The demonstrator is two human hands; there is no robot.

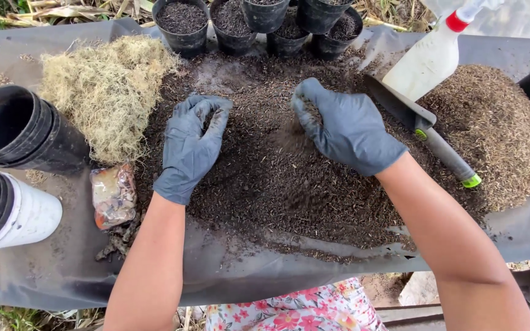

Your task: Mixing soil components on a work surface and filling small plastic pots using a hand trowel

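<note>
Both my hands wear dark grey gloves and rest in a wide pile of dark potting soil spread on a black plastic sheet. My left hand is curled, fingers bent down into the soil. My right hand is cupped with soil in its palm, and loose grains fall from it onto the pile. Several black pots filled with soil stand in a row at the far edge.
A heap of pale dry moss lies at the left. Stacked empty black pots lie on their sides beside it. A trowel with a grey-green handle and a white spray bottle sit right. Brown husk pile far right.
</note>
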